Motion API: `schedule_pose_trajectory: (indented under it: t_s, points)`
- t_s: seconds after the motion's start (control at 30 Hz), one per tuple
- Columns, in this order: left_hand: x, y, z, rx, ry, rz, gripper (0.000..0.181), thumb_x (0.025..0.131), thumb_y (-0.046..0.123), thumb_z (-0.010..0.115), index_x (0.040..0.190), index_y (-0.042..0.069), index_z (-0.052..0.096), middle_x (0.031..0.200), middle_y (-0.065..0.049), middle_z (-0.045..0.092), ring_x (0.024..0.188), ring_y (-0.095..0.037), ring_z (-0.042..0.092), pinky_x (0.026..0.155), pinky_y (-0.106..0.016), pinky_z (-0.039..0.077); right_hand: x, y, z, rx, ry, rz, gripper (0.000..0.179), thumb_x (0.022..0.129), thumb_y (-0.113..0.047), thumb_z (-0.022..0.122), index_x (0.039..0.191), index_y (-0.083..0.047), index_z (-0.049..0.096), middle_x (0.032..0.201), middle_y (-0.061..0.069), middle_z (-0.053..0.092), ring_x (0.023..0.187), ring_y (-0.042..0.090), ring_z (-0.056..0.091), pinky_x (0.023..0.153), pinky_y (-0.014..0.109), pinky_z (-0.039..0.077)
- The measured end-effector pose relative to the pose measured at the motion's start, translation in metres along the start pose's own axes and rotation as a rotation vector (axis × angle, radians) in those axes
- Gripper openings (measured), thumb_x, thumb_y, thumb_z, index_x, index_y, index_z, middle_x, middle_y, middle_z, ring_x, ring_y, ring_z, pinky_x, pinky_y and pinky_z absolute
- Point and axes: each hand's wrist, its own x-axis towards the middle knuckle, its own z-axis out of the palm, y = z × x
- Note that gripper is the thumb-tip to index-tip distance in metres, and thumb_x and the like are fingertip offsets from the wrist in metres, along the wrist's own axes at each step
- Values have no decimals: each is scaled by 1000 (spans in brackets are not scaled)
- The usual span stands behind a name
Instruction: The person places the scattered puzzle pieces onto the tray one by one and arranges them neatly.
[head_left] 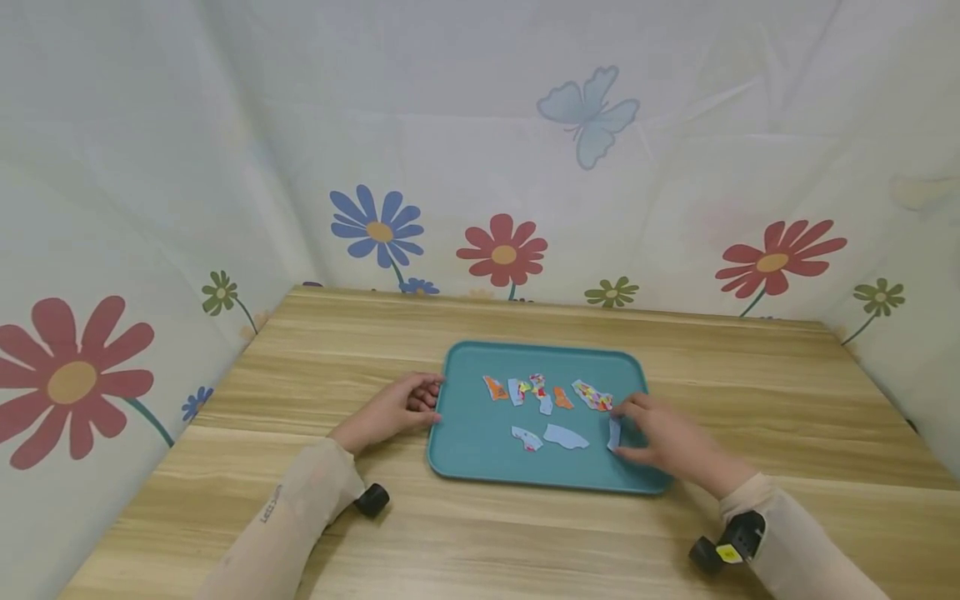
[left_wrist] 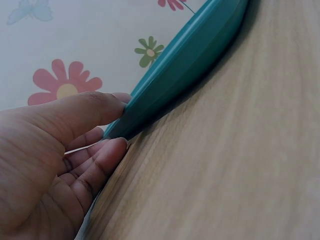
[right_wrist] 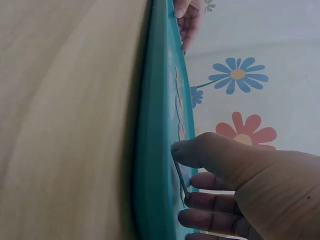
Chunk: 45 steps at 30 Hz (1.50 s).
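Observation:
A teal tray (head_left: 480,462) lies on the wooden table, bearing several torn paper pieces. My left hand (head_left: 397,406) holds the tray's left edge, its thumb and fingertips at the rim. Between thumb and fingers, my right hand (head_left: 671,433) pinches a narrow pale paper piece (head_left: 614,433) over the tray's right part; in the right wrist view it stands on edge. Just beyond those fingers lies a colourful paper piece (head_left: 592,395). Two pale pieces, a wide one (head_left: 566,437) and a smaller one with red marks (head_left: 527,438), lie nearer the front.
Farther left on the tray is a row of small pieces, with an orange piece (head_left: 494,388) at its left end and another orange scrap (head_left: 562,398) at its right. The wooden table (head_left: 480,542) runs back to a flower-printed curtain (head_left: 450,150). Each wrist wears a black camera.

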Motion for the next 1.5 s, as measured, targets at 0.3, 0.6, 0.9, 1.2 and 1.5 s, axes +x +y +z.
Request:
schedule_pose_trajectory:
  t_s: [0.3, 0.6, 0.9, 1.2, 1.5]
  points:
    - [0, 2, 1, -19, -5, -22, 61, 87, 12, 72, 140, 0, 44, 116, -13, 56, 98, -18, 55, 83, -22, 50, -3, 0, 6, -11, 26, -37, 42, 76, -24, 80, 109, -3, 66, 106, 9, 63, 93, 20, 62, 82, 40, 55]
    - [3, 2, 2, -17, -12, -21, 60, 87, 11, 72, 139, 1, 45, 116, -12, 56, 98, -17, 55, 82, -19, 50, -6, 0, 5, -18, 23, -49, 40, 76, -26, 80, 107, -4, 67, 106, 8, 63, 95, 21, 63, 83, 41, 54]
    - [4, -1, 2, -2, -18, -4, 61, 87, 14, 72, 140, 0, 44, 116, -12, 56, 99, -18, 55, 83, -20, 50, -8, 0, 5, -21, 14, -37, 40, 77, -27, 80, 108, -4, 68, 106, 7, 63, 97, 22, 63, 84, 41, 54]
    - [3, -7, 0, -19, -17, 16, 61, 86, 11, 72, 138, -4, 44, 115, -17, 56, 99, -21, 55, 81, -20, 51, -5, 1, 7, -9, 33, -49, 40, 77, -27, 80, 108, -4, 67, 106, 7, 63, 96, 22, 63, 84, 41, 54]
    - [-3, -14, -1, 25, -2, 9, 55, 86, 14, 72, 133, -4, 48, 112, -14, 57, 96, -18, 56, 80, -19, 50, -1, 0, 9, 33, 72, -37, 40, 79, -25, 78, 111, -3, 66, 108, 9, 64, 100, 25, 62, 87, 44, 54]
